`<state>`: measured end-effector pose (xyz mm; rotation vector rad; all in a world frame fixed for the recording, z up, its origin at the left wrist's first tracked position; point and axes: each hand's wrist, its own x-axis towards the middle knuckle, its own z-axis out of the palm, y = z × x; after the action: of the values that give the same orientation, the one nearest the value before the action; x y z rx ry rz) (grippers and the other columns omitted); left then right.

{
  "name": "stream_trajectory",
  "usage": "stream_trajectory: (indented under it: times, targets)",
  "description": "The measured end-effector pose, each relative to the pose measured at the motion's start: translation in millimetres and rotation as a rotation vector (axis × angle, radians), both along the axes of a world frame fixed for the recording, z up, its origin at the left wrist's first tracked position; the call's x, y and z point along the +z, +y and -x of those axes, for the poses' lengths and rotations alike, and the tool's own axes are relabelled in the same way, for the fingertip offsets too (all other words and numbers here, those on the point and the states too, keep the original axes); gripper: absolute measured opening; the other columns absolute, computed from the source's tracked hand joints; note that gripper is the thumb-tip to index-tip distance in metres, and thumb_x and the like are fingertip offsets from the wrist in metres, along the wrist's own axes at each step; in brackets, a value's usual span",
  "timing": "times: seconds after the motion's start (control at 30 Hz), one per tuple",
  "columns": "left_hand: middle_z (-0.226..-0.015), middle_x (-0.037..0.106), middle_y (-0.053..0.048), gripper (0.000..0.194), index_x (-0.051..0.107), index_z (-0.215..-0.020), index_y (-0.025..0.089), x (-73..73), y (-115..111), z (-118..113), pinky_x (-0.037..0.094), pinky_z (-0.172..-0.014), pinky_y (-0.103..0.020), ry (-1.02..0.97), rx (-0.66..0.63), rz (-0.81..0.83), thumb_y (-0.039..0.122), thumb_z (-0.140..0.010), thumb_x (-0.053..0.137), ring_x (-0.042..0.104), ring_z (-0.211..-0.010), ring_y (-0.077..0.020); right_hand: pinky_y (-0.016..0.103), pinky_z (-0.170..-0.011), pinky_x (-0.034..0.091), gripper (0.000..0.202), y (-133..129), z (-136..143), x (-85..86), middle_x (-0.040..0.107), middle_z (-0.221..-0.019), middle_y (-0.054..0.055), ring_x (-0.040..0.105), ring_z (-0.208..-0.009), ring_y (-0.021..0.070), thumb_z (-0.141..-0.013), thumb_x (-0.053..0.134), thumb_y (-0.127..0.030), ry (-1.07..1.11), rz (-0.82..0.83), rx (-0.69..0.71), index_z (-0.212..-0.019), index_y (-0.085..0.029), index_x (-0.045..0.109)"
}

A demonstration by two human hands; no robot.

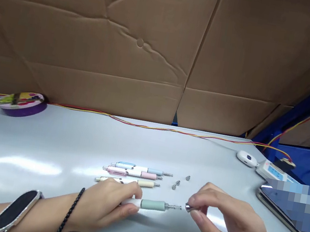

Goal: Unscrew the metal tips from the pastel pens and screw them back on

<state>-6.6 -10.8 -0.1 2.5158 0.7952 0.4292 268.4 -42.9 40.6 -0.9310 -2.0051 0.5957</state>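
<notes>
My left hand (109, 204) is closed around the white barrel of a pen with a green grip (153, 205). A bare spring (175, 207) sticks out of the pen's front end, pointing right. Between thumb and forefinger, my right hand (226, 224) pinches a small silver pen tip (187, 207), a short gap from the spring. Behind my left hand lie a blue pen (141, 169), a pink pen (133, 173) and a yellow pen (143, 184), side by side with their front ends to the right. Loose silver pen tips (187, 178) rest to the right of these pens.
At the back left sits a round purple tin (23, 105). Red and yellow wires (141, 125) run along the table's back edge, before a cardboard wall (96, 41). On the right are a power strip (273, 171), a white plug-in device (247, 159) and a phone (293, 216).
</notes>
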Motion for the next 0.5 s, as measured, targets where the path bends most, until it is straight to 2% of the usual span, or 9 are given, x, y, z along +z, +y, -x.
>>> stream_trajectory:
  times: [0.13,0.2,0.3,0.4,0.5]
  targets:
    - [-0.069,0.057,0.001,0.024,0.044,-0.093,0.023,-1.6,0,0,0.036,-0.054,-0.024,-0.016,0.012,0.004,0.037,-0.100,0.026,0.051,-0.056,-0.0177,0.024,-0.058,0.049,0.015,1,6,-6.8,0.063,-0.071,-0.001,0.057,-0.063,0.0138,-0.085,0.057,-0.012,0.053,0.068,0.004,-0.090,-0.025,0.062]
    - [-0.071,0.058,0.000,0.025,0.044,-0.093,0.022,0.5,-1,0,0.037,-0.055,-0.024,0.005,0.007,0.003,0.038,-0.101,0.026,0.053,-0.058,-0.0180,0.023,-0.060,0.049,0.015,3,8,-11.9,0.064,-0.072,-0.001,0.058,-0.065,0.0132,-0.084,0.057,-0.011,0.047,0.071,0.050,-0.090,-0.024,0.062]
    - [-0.071,0.058,0.000,0.027,0.044,-0.092,0.022,2.8,-1,-2,0.036,-0.056,-0.024,0.047,0.001,0.011,0.039,-0.101,0.024,0.052,-0.057,-0.0178,0.023,-0.061,0.049,0.015,5,12,-18.6,0.065,-0.073,0.000,0.059,-0.065,0.0132,-0.084,0.057,-0.010,0.002,0.010,0.108,-0.091,-0.022,0.062]
    - [-0.071,0.056,0.001,0.026,0.044,-0.091,0.022,1.8,-1,-2,0.035,-0.056,-0.023,0.063,0.001,0.040,0.037,-0.101,0.024,0.051,-0.057,-0.0172,0.023,-0.060,0.050,0.016,7,14,-24.1,0.067,-0.075,0.002,0.061,-0.066,0.0135,-0.086,0.057,-0.009,-0.017,-0.061,0.106,-0.094,-0.021,0.063]
    - [-0.071,0.056,0.002,0.023,0.045,-0.089,0.022,1.7,-1,-2,0.034,-0.055,-0.022,0.037,0.009,0.103,0.034,-0.100,0.028,0.050,-0.058,-0.0163,0.024,-0.066,0.054,0.017,11,14,-28.1,0.070,-0.081,0.004,0.064,-0.074,0.0146,-0.089,0.055,-0.010,-0.034,-0.152,0.122,-0.099,-0.020,0.063]
